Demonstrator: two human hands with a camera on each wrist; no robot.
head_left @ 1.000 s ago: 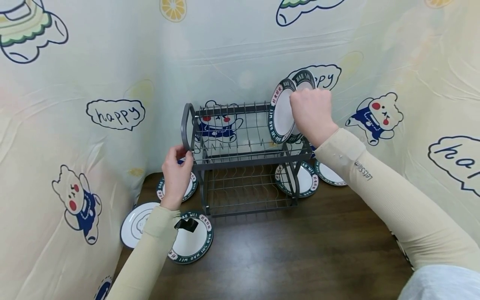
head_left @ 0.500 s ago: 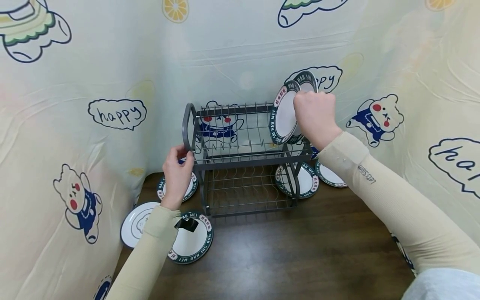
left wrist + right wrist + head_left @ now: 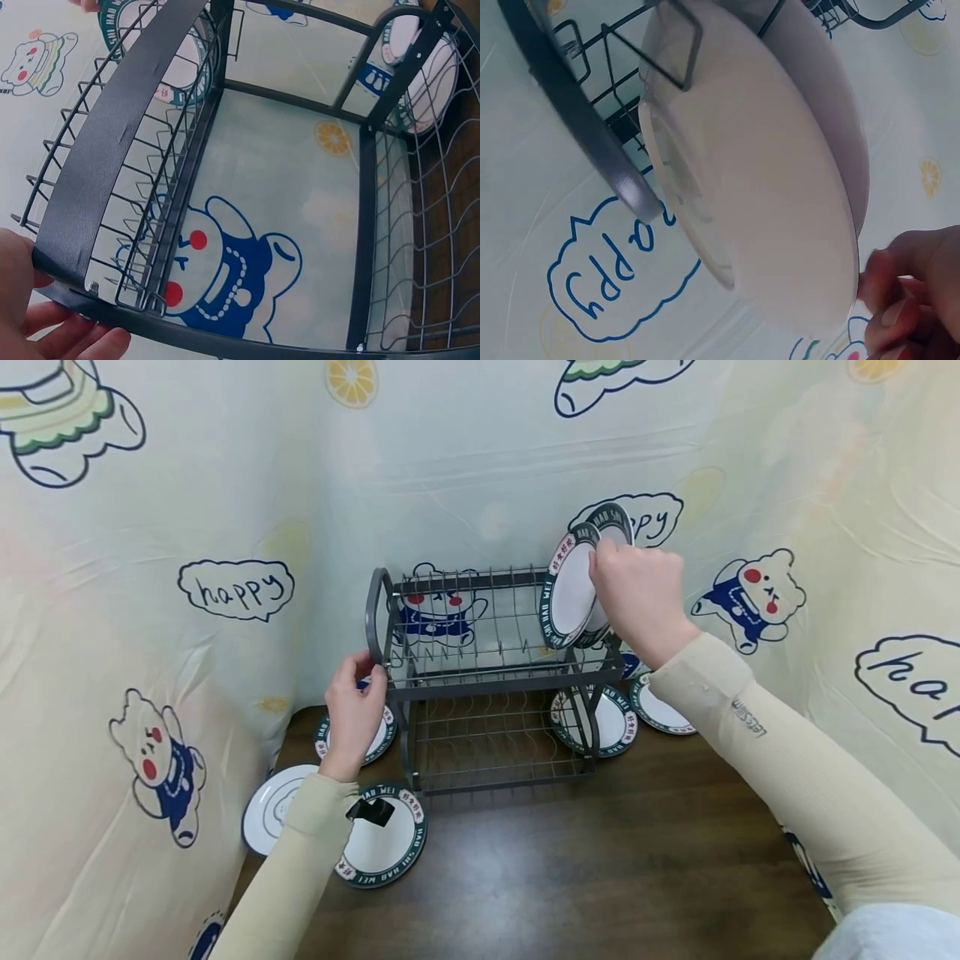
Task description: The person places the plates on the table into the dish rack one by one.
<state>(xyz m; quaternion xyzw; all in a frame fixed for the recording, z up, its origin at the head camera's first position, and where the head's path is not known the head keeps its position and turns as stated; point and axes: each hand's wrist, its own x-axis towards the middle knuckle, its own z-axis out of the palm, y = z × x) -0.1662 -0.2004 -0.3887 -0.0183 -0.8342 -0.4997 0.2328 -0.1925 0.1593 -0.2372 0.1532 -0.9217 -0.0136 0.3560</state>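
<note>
My left hand point(image 3: 355, 710) grips the upper left corner of a dark grey two-tier dish rack point(image 3: 498, 685). In the left wrist view, thumb and fingers lie on either side of the frame corner. Two white plates with green lettered rims, a left plate point(image 3: 573, 589) and a right plate point(image 3: 613, 522), stand tilted at the right end of the upper tier. My right hand point(image 3: 637, 597) is beside them, overlapping the right plate. In the right wrist view its loosely curled fingertips point(image 3: 896, 311) are at the rim of the nearer plate point(image 3: 757, 172), without wrapping round it.
On the brown table point(image 3: 570, 868) lie a plate point(image 3: 384, 839) at front left, a white plate point(image 3: 266, 810) beside it, and another plate point(image 3: 384, 731) behind my left hand. Two more, a plate point(image 3: 611, 718) and a plate point(image 3: 663, 714), lie at the right. Printed cloth surrounds the table.
The left plate has shifted slightly right, towards the right plate. In the last half second my right hand moves a little right and down while both plates stay put. My left hand stays on the rack.
</note>
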